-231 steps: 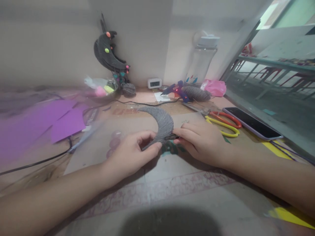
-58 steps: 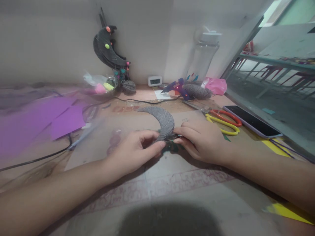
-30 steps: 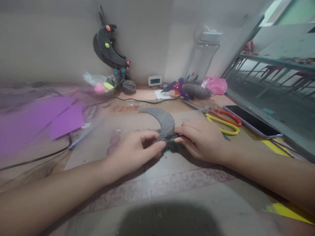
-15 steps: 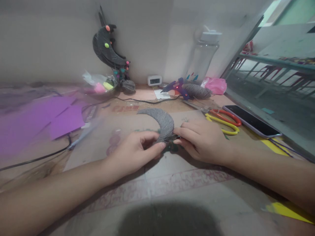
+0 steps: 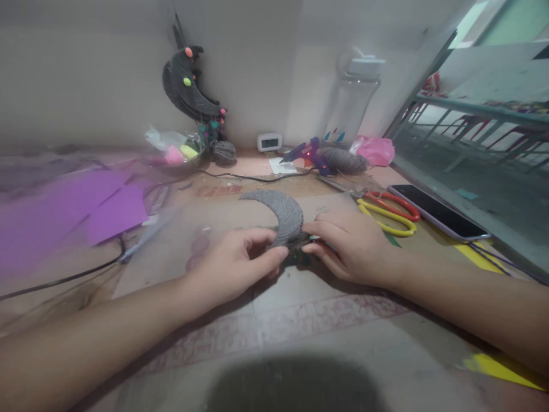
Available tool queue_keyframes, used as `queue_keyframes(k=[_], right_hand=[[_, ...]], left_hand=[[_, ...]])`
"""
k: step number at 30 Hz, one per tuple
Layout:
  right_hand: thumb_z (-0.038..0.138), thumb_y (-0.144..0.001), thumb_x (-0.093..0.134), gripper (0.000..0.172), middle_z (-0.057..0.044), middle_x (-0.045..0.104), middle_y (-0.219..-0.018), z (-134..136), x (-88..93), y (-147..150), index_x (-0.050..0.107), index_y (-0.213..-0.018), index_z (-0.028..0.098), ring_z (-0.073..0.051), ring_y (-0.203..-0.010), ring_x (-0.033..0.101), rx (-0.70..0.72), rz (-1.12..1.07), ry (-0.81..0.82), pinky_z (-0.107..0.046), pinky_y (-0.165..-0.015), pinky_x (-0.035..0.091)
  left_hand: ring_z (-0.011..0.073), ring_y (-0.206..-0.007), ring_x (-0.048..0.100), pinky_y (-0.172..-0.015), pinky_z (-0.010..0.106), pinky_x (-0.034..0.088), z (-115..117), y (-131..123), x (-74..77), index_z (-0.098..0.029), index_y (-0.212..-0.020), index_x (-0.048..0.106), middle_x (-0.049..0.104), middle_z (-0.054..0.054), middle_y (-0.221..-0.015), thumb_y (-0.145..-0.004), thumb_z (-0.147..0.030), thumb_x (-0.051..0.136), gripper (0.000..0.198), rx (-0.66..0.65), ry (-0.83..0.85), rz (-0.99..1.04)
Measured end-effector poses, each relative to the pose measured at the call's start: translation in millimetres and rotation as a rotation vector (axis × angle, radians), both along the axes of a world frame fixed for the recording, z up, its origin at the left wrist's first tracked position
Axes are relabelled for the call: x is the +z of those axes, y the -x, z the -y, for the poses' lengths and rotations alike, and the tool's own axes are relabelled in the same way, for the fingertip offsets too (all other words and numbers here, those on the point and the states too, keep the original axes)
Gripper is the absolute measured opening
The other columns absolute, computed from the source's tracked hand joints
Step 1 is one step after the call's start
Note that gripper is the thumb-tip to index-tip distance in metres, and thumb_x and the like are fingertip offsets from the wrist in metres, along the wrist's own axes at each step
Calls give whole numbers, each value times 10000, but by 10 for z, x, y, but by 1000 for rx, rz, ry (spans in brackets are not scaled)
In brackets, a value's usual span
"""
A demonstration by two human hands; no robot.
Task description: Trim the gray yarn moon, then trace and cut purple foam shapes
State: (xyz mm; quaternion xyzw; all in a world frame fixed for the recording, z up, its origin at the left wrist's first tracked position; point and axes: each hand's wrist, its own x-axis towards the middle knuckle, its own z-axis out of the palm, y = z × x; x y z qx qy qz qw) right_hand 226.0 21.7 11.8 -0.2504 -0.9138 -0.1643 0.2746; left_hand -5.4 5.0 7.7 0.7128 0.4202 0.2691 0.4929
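Note:
A crescent moon wrapped in grey yarn (image 5: 286, 213) is held just above the table, its pointed tip toward the upper left. My left hand (image 5: 240, 260) pinches its lower end, thumb in front and fingers behind. At the lower right edge, the index fingertip of my right hand (image 5: 354, 246) presses against the crescent, with the thumb bent just below. Something small and dark shows between the right fingertips and the crescent; I cannot make out what it is. The lowest part of the crescent is hidden by my fingers.
Scissors with red and yellow handles (image 5: 388, 214) and a phone (image 5: 440, 212) lie at right. Behind are a glue gun (image 5: 306, 154) with a red light, a grey yarn roll (image 5: 345, 160), a clear bottle (image 5: 354, 103) and a small clock (image 5: 270, 142). Purple sheets (image 5: 115, 214) lie left; a decorated dark crescent (image 5: 182, 86) leans on the wall.
Hardly anything differs. Both hands keep the same hold on the crescent, and the view has shifted very slightly.

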Motion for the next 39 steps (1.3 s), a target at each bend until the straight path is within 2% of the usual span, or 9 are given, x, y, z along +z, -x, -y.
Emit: queue_keyframes(k=[9,15,19,24,35,39], right_hand=[[279,-1028,412,288,-48,650,-693,89,101,16,644,-947,130,-169,-606,528,22,39,-89,-302,-568,324],[290,-1018,443,249,-45,673,-737,16,35,12,636,-981,137,-166,-633,560,-43,-5,26,-287,-577,326],[280,-1020,446,241,-45,677,-743,-15,15,-18,638,-998,138,-163,-642,564,-4,-36,69,-282,-587,335],[274,-1013,463,232,-53,682,-757,-16,7,-43,641,-1019,126,-160,-646,572,32,-52,107,-280,-593,354],[267,-1027,436,280,-56,695,-715,-8,28,-12,652,-924,121,-164,-635,600,33,-47,21,-281,-602,390],[253,-1035,411,302,-45,674,-699,-1,35,-3,652,-911,120,-156,-614,563,45,-16,-9,-284,-584,355]], left_hand=[[105,-603,510,-553,208,370,-39,18,-56,-179,-737,616,593,-28,-651,-936,-389,552,296,-8,-26,-9],[103,-580,514,-525,204,367,-4,10,-10,-176,-737,624,603,-27,-644,-920,-384,564,283,15,-1,-6],[112,-616,549,-563,215,401,22,18,12,-171,-708,625,635,-15,-662,-932,-384,556,317,11,-84,-27],[117,-642,572,-589,220,429,8,28,-18,-175,-735,635,650,-13,-685,-943,-371,551,298,-7,-93,3],[109,-637,573,-578,209,425,20,31,7,-172,-725,626,654,-14,-688,-949,-352,551,297,-24,-93,-3],[108,-634,571,-572,207,420,24,19,31,-173,-721,630,650,-17,-682,-941,-343,549,289,-25,-90,-14]])
